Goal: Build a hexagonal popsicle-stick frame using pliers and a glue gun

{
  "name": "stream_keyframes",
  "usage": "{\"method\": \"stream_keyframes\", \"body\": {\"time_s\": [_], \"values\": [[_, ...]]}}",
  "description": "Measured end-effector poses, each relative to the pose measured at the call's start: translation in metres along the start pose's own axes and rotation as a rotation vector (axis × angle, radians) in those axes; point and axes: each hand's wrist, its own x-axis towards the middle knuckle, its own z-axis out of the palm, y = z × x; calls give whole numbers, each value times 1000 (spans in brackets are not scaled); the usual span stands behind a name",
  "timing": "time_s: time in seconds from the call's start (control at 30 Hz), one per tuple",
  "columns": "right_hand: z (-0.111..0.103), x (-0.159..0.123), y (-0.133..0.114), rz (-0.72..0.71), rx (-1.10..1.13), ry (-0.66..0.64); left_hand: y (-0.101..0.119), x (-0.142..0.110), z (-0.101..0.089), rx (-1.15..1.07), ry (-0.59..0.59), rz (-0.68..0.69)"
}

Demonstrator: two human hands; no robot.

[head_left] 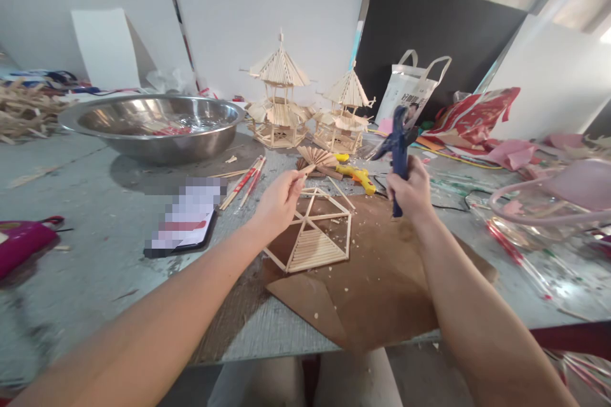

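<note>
My left hand is closed in a pinch, its fingertips on a thin pale wooden stick. Just below it, a hexagonal frame of wooden sticks lies on a brown sheet, one of its triangular sections filled with parallel sticks. My right hand is wrapped round a dark blue hand tool, held upright above the sheet; motion blur hides its exact kind. Between the hands, a yellow-handled glue gun lies beside a fanned group of flat wooden sticks.
Two stick-built pagoda models stand at the back. A steel basin and a phone are to the left, near bundled sticks. A white bag, red packaging and a pink basket lie rightward.
</note>
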Motion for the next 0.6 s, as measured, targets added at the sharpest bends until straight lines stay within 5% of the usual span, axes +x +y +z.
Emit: {"method": "stream_keyframes", "body": {"time_s": [0.13, 0.3, 0.43, 0.5, 0.6], "values": [[22, -25, -23, -16, 594, -254, 2, -1, -2, -47, 111, -23], [32, -42, -31, 74, 844, -502, 3, -1, 0, -246, 37, -94], [41, -45, -29, 33, 818, -402, 9, -2, 4, -437, -127, -166], [47, -46, -28, 12, 842, -344, 12, -2, 5, -433, -110, -169], [53, -49, -30, 51, 954, -429, 15, -4, 7, -420, -86, -151]]}}
